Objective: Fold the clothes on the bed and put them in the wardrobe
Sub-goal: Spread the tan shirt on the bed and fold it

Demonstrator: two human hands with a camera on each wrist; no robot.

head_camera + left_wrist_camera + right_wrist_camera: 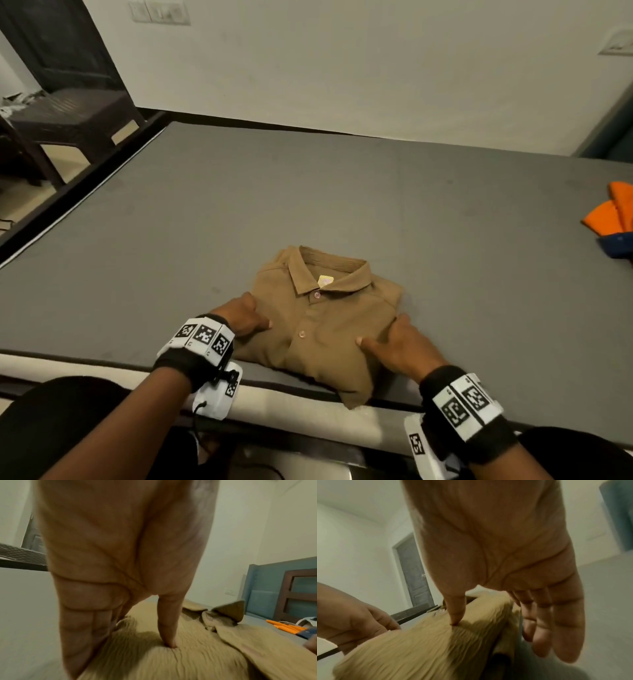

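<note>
A tan collared shirt [329,318] lies folded, buttons up, at the near edge of the grey bed [239,212], its near corner hanging over the edge. My left hand [255,313] grips the shirt's left side, the thumb [169,635] pressing into the cloth from above and the fingers [85,628] tucked along and under the edge. My right hand [387,337] holds the right side the same way: thumb [455,615] on top of the shirt [419,649], fingers [556,622] down beside its right fold.
Orange clothes [613,212] and a dark blue piece [616,245] lie at the bed's right edge. A dark woven chair [68,116] stands beyond the bed's far left corner. A blue headboard [267,588] rises on the right; a grey door [414,568] is behind.
</note>
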